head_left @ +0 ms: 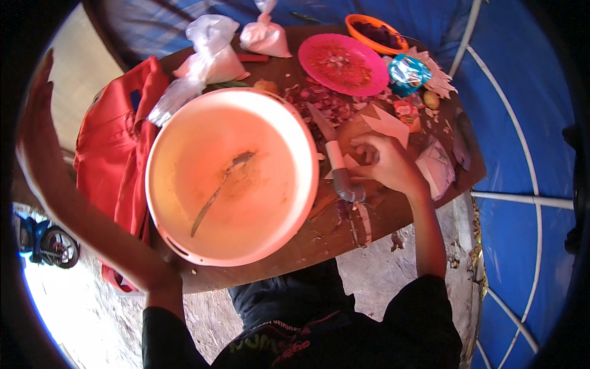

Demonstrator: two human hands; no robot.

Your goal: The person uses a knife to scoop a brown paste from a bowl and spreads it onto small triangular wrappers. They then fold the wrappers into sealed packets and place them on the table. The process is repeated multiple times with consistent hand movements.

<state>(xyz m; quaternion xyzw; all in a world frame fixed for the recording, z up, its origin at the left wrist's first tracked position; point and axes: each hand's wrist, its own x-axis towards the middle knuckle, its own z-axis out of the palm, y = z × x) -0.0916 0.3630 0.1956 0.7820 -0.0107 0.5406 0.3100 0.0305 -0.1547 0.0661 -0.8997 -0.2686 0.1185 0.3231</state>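
My right hand [390, 163] hovers over the right part of the brown table, fingers curled and a gap between them and the thumb; I see nothing held. Pale paper sheets [387, 125] lie under and beside it. Just left of its fingertips is a knife-like tool [335, 155] with a blade, white grip and curved grey pipe end. My left hand [38, 92] is raised at the far left, away from the table, its fingers stretched out though dim. Before me stands a large pale basin [289, 227] with a metal spoon [215, 195] lying inside, some dark matter on its bowl.
Behind the basin are knotted plastic bags of white stuff [212, 52]. Peelings [307, 98] surround a pink plate [319, 52] with reddish bits. An orange bowl [378, 37], blue packet [409, 74] and clear plastic bag [436, 169] lie right. Red cloth [110, 147] hangs left.
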